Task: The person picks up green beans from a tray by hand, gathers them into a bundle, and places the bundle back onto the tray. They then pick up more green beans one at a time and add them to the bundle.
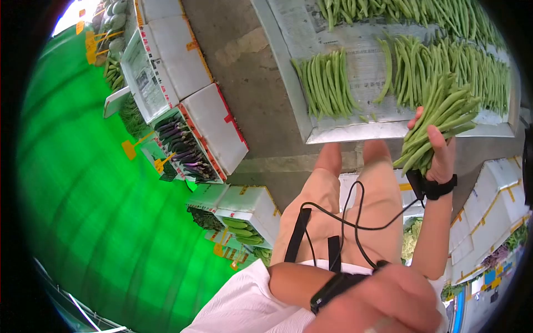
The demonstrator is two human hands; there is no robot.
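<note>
My right hand [440, 158] is wrapped round a bunch of green beans [444, 116], thumb on one side and fingertips showing on the other. It holds the bunch over the near edge of a metal-rimmed tray [355, 133]. Inside, green beans lie side by side in rows on a ridged, printed liner. A smaller group of beans [326, 84] lies at the left, apart from the longer row [483, 75]. Close to the camera at the bottom is my left hand [383, 302], blurred, its fingers not clear. Black straps circle both wrists.
White foam boxes [214, 125] stand at the left, with eggplants [186, 147] and green pods [242, 230] in open ones. Green cloth [100, 183] covers the far left. A black cable [355, 222] loops over my lap. More boxes [483, 211] stand at the right.
</note>
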